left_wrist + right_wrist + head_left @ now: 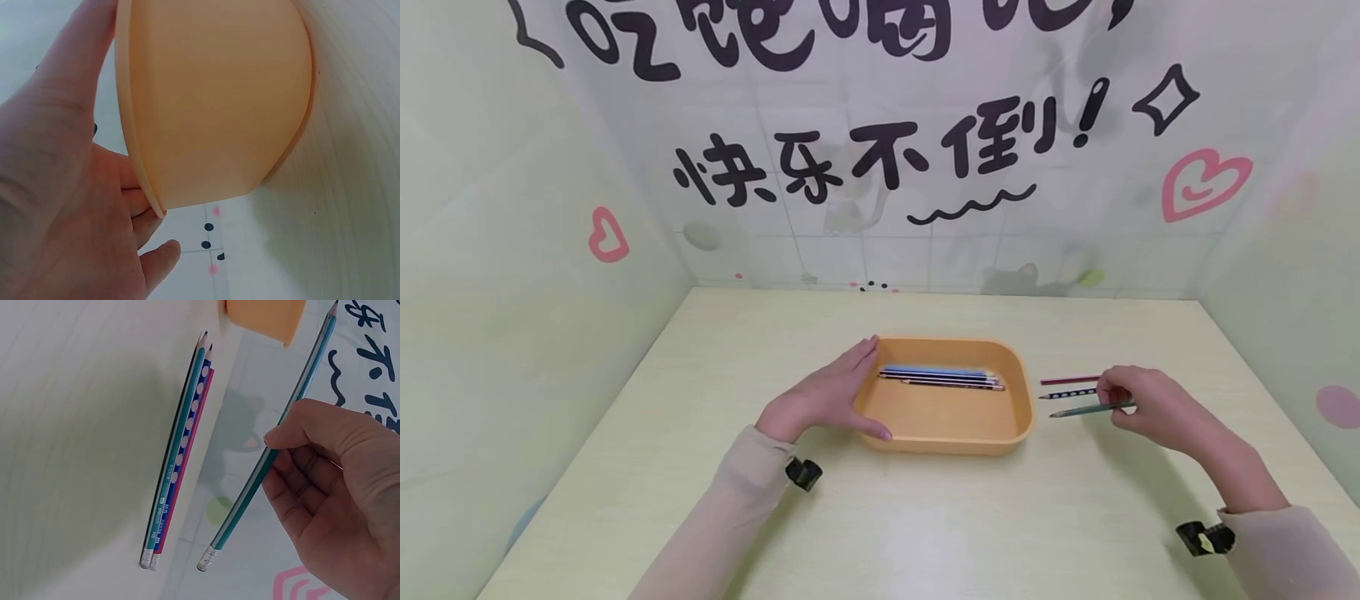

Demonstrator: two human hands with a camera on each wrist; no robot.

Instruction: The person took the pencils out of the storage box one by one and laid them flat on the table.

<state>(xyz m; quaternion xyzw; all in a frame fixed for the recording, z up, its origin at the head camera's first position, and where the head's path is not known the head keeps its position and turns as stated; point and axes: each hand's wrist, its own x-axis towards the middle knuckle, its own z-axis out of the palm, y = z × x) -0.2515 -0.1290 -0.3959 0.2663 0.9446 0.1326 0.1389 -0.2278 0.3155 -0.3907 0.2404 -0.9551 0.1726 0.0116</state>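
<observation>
My left hand (827, 396) rests spread against the left end of an orange tray (947, 447), thumb along the front corner and straight fingers at the back corner. The left wrist view shows the tray's outer wall (219, 106) up close. Several pencils (942, 377), blue and dark striped, lie inside along the back. To the right of the tray, my right hand (1150, 408) pinches a teal striped pencil (250, 484) between thumb and fingers, raised over the table. Below it lie a teal pencil (181, 437), a blue dotted pencil (183, 442) and a pinkish-red pencil (199, 415), side by side.
The pale wooden table (925, 525) meets a printed backdrop (850, 258) at its far edge, with light walls at both sides. Dark wrist devices (803, 473) sit at both sleeves.
</observation>
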